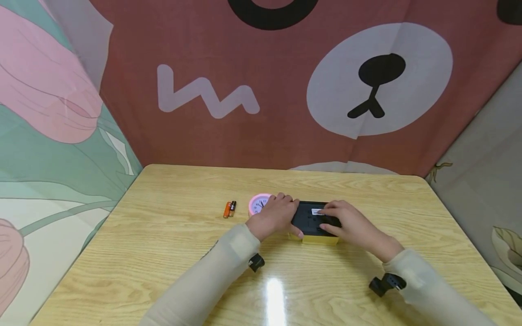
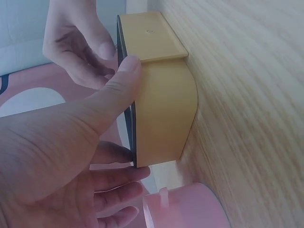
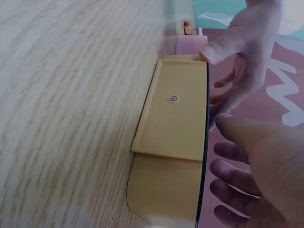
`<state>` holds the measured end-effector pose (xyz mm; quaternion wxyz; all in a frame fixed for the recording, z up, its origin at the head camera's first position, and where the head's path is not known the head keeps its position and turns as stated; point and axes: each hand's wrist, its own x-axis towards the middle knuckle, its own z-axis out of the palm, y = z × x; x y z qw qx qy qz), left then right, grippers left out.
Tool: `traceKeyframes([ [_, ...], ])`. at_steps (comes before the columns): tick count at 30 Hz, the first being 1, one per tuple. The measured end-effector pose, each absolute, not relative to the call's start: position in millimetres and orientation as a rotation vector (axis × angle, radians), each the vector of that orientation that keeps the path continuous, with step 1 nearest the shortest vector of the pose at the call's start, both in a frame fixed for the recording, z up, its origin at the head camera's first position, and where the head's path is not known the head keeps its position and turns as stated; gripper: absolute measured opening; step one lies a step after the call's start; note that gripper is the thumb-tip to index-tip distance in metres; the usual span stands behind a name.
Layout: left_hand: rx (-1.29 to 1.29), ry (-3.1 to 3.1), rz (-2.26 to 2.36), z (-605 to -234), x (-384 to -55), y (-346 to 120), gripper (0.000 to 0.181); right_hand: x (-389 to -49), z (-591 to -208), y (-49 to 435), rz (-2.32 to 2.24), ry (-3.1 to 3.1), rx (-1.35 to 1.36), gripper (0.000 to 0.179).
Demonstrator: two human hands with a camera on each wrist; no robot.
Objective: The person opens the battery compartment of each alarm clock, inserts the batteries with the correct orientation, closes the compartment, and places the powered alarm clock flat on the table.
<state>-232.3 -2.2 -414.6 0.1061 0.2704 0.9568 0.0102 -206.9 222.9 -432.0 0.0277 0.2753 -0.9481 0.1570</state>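
Observation:
A yellow box-shaped case [image 1: 320, 240] lies on the table with its black panel [image 1: 306, 221] facing up; a small white label [image 1: 316, 211] is on the panel. My left hand [image 1: 274, 218] grips the case at its left end, thumb on the yellow near side and fingers by the far edge. Over the right part of the panel is my right hand [image 1: 354, 226], its fingertips at the label and its thumb lower on the black surface. In the right wrist view a screw [image 3: 174, 99] shows in the yellow side. Just left of the case, a round pink clock [image 1: 256, 206] is partly hidden by my left hand.
Two orange-and-black batteries [image 1: 227, 210] lie side by side left of the clock. The wooden table [image 1: 183, 253] meets a patterned cloth backdrop [image 1: 277, 136] at its far edge. Wrist cameras [image 1: 257, 262] are strapped to both sleeves.

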Motion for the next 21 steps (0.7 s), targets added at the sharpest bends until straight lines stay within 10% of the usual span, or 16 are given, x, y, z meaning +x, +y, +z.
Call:
traceKeyframes([
  [21,0.797,2.814,0.004,-415,-231,-2,0.101,-208,-430,212,0.105,-2.9,0.908,0.029],
])
